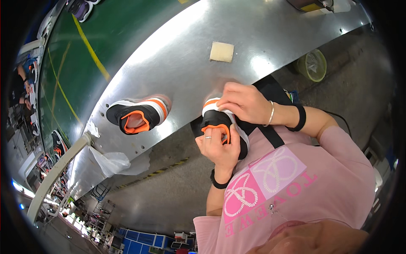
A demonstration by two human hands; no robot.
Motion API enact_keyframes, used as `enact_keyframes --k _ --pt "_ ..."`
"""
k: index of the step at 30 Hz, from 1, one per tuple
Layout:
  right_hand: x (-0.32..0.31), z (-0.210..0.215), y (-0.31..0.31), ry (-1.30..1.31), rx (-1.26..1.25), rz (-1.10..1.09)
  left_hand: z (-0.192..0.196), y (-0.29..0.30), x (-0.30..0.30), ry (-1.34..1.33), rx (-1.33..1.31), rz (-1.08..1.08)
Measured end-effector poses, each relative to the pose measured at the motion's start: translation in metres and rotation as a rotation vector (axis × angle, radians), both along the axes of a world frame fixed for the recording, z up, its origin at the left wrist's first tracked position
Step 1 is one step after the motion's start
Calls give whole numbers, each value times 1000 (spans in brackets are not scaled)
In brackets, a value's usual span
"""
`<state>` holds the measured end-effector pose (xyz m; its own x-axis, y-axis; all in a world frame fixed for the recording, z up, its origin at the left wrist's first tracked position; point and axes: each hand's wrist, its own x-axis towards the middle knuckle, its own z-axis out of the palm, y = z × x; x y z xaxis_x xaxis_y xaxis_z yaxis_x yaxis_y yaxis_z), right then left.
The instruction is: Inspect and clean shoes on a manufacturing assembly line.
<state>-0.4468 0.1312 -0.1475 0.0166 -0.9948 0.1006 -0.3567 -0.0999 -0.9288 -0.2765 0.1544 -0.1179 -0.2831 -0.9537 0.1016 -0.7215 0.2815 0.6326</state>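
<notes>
- The steel table (262, 38) is the biggest thing in view, a curved shiny sheet running from upper right down to lower left, with a green conveyor belt (84, 63) marked by yellow lines along its far side.
- The held shoe (220, 127), black with an orange collar lining and white side panels, sits at the near edge of the table, just in front of the person's pink shirt (296, 178), between both hands.
- The right hand (245, 103) lies over the top and far side of this shoe, fingers curled down and gripping its white upper; a thin bangle and a black band circle that wrist.
- The left hand (220, 146) grips the shoe from below, thumb and fingers closed around the orange collar opening, with a ring on one finger and a black band at the wrist.
- A second shoe (137, 115) of the same colours lies on its side on the table, well apart to the left of the hands, its orange-lined opening facing the camera, touched by neither hand.
- A clear plastic bag (111, 163) hangs crumpled off the table's lower-left edge, beside a pale pipe (59, 169).
- A small square cream sponge (221, 51) lies flat on the steel, beyond the hands.
- A yellow-green roll of tape (313, 64) sits on the floor past the table's right edge.
</notes>
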Motion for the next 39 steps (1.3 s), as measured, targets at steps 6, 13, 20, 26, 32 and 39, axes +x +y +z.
enact_keyframes --k 6,13,20,26,32,39 --pt "11 -9 -24 -36 -10 62 -2 1 0 -29 6 21" --pt "-13 3 19 89 -134 62 -1 2 6 15 50 0" --pt "-29 14 41 -116 -151 66 21 23 39 112 77 25" --pt "-51 28 42 -143 -147 -145 22 42 43 168 1 -55" --pt "-48 22 53 -137 -131 -153 26 46 40 144 -83 -127" --pt "-63 26 57 -73 -129 -274 32 38 29 137 -151 -192"
